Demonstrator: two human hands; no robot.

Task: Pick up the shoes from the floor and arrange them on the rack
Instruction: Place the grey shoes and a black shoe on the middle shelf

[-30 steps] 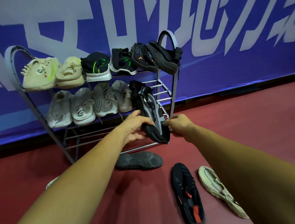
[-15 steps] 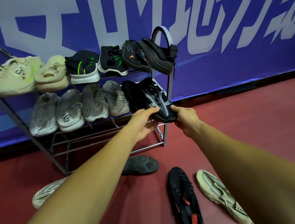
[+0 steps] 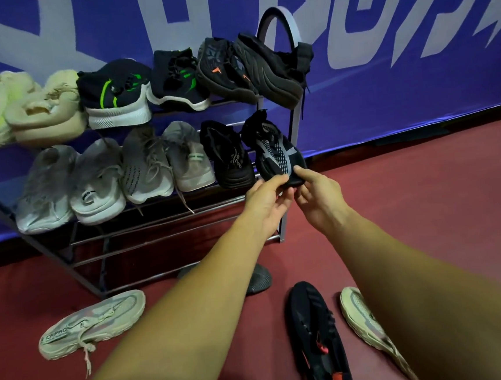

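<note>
Rack (image 3: 291, 22): black shoe (image 3: 276, 151) sits at right end of middle shelf, heel to the back, toe toward the person. Left hand (image 3: 267, 202) and right hand (image 3: 319, 197), equally near, both pinch the toe. Any seating push would likely run rearward, along the shoe's length.

2 arms extended forward | left hand (image 3: 267, 202): fingers pinching | right hand (image 3: 319, 197): thumb on top, pinching

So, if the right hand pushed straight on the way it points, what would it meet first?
The black-grey shoe: the right hand pinches its toe, so contact is immediate. Depth beyond it is unclear.
</note>
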